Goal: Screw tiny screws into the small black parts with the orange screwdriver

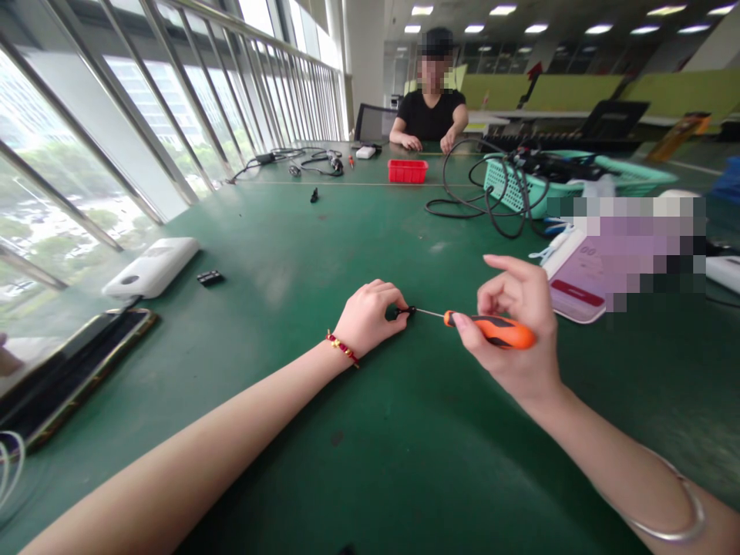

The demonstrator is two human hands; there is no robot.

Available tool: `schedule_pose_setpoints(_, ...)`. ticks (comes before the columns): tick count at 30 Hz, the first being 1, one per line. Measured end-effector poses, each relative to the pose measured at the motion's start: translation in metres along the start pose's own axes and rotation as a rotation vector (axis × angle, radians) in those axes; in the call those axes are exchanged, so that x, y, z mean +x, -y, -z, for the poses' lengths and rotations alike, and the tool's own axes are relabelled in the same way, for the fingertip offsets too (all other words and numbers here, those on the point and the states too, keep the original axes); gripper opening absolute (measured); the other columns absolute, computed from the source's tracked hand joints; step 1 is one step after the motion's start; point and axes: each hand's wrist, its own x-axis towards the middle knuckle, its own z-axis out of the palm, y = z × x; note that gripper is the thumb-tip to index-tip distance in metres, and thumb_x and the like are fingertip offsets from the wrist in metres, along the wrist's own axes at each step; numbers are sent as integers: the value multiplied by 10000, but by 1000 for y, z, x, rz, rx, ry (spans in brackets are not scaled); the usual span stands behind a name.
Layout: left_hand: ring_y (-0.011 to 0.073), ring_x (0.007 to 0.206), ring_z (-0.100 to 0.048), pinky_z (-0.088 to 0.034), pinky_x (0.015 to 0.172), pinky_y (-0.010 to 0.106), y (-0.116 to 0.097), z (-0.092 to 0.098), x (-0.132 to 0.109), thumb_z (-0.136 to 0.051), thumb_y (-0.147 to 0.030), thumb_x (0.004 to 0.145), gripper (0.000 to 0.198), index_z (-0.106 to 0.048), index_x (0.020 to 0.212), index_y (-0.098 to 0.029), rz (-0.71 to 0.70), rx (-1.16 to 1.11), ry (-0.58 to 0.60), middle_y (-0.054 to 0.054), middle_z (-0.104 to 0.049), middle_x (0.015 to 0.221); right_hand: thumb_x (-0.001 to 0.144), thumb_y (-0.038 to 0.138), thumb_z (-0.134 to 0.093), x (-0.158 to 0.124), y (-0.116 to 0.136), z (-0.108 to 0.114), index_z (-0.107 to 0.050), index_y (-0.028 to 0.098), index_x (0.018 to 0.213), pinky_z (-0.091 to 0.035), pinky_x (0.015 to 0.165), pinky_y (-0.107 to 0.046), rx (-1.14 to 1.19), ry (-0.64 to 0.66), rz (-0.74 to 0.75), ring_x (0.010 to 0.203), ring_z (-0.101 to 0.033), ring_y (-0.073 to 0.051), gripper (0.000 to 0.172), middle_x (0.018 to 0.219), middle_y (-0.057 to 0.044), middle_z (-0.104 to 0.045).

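Midway across the green table (405, 432), a small black part (411, 310) sits pinched between the left hand's (370, 316) thumb and fingers, with the orange screwdriver's (506, 332) shaft reaching it. Work on this part seems under way, not finished, though its tip is too small to tell how far. The right hand (529, 370) grips the handle, one finger lifted clear; both forearms slant inward. Farther out, two black pieces (210, 277) lie untouched.
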Motion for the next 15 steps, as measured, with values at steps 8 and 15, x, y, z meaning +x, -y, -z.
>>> schedule_pose_setpoints(8,172,798,-563,-470,756,299,0,-1,0,-581,-168,708,13,-589,703,-178,2,-12,-7,15,-653,793,722,202,-618,-2,2,1,-545,197,1017,-455,581,-258,-37,-1,44,564,-520,-116,304,634,33,-510)
schedule_pose_setpoints(15,173,797,-561,-470,760,301,0,-1,0,-578,-170,710,16,-589,702,-177,12,-18,-10,13,-652,786,706,242,-651,0,0,-1,-470,200,1123,-435,506,-257,9,-3,-36,524,-487,-115,457,635,44,-469)
